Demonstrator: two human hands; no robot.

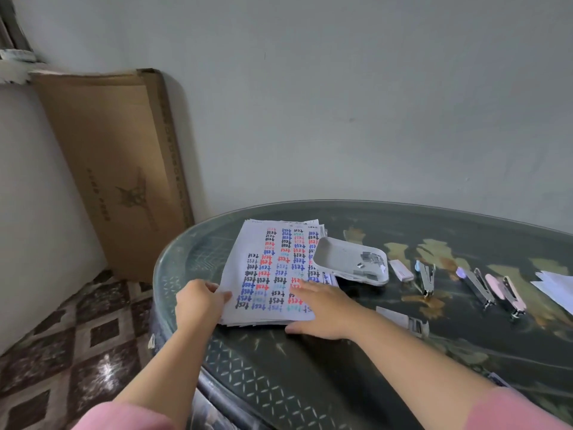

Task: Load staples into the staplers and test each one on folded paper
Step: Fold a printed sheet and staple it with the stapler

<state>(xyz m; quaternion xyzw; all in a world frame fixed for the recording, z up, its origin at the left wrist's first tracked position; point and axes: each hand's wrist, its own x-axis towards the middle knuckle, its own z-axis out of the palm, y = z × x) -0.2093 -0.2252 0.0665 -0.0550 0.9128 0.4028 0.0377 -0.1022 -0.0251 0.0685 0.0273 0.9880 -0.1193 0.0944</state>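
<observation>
A stack of white paper (pixel 273 262), covered in rows of coloured handwritten words, lies on the left part of the round dark table (pixel 403 225). My left hand (pixel 198 302) pinches the stack's near left corner. My right hand (pixel 322 308) lies flat on the stack's near right part, fingers straight. Three staplers lie opened to the right: a blue one (pixel 426 279), a purple one (pixel 476 287) and a pink one (pixel 508 294). A white tray (pixel 335 259) beside the paper holds several staple strips (pixel 370 263).
Two small white staple boxes lie on the table, one past the tray (pixel 401 270) and one near my right forearm (pixel 403 319). More white paper (pixel 555 288) sits at the right edge. A flat cardboard box (pixel 117 169) leans against the wall beyond the table's left side.
</observation>
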